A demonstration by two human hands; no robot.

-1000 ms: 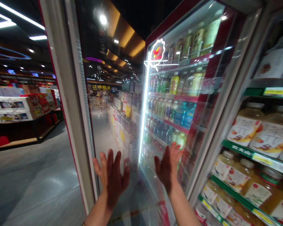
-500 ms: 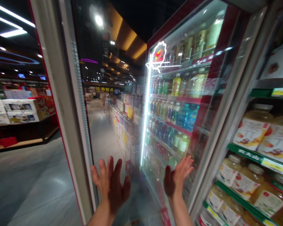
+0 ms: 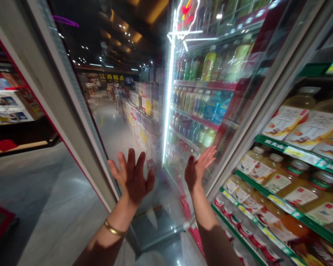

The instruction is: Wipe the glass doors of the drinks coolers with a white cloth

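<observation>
A tall glass door [image 3: 122, 125] with a grey metal frame [image 3: 58, 99] stands open before me. My left hand [image 3: 134, 177], with a gold-coloured bangle [image 3: 113, 228] at the wrist, is raised with its fingers spread in front of the glass; I cannot tell whether it touches. Nothing is in it. My right hand [image 3: 198, 168] is also empty, its fingers stretched out, close to the cooler's edge. Behind the right hand, rows of drink bottles [image 3: 207, 103] appear in the glass, apparently partly as a reflection.
On the right, cooler shelves with green edge strips [image 3: 269, 192] hold large labelled bottles [image 3: 283, 122] and smaller ones. Boxes [image 3: 9, 107] are stacked on a low display at the left. A red object [image 3: 0, 229] stands on the grey floor [image 3: 47, 184].
The view has tilted downward, showing more of both forearms, the lower shelves and the floor. The door frame leans more. Both hands appear higher in view and stay open.
</observation>
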